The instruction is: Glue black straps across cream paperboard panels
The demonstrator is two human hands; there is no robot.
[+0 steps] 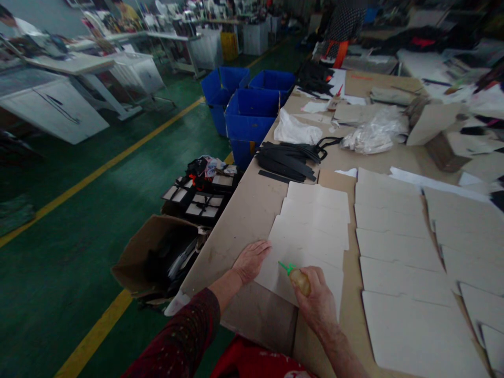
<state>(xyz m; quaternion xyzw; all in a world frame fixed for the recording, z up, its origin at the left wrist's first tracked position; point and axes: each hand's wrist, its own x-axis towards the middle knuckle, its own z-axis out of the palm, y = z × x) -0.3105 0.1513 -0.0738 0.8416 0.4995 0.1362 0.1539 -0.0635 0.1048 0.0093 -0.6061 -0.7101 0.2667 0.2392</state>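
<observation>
Your patterned sleeve (189, 328) is lying nearest in the head view, crossing the near-left corner of the bench (226, 236). Your left hand (251, 261) is resting open and flat on the nearest pale board (275, 274), gripping nothing visible. Your right hand (317, 299) is grasping a squeeze bottle (301, 282), its green nozzle (287, 268) pointing over that board; contact can't be told. Work here is looking under way, but no dispensed trace is showing clearly, so done and undone boards can't be separated. Overlapping columns (397, 241) toward the right edge are lying untouched by either hand. Black strips (287, 160) are lying bunched near the left edge, beyond the boards, unattached.
</observation>
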